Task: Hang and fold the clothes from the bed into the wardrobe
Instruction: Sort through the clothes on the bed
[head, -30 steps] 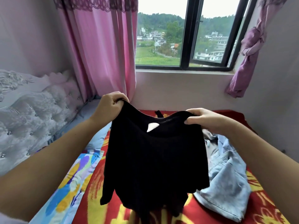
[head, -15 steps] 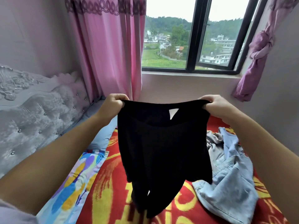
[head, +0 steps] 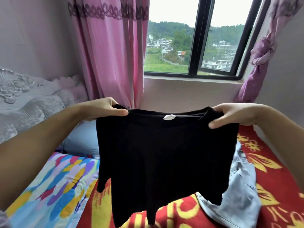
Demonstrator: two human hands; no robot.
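Left hand [head: 105,108] and right hand [head: 233,115] pinching the black top [head: 164,153] by its shoulders, stretched between them, body hanging below over the bed [head: 271,186].

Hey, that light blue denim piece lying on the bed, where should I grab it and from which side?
The denim garment lies crumpled on the red blanket, partly hidden behind the black top held up by both hands. Probably best: come from above on its right side and pinch a raised fold along the upper edge, since that part is bunched up and uncovered. Its collar or waistband cannot be made out.
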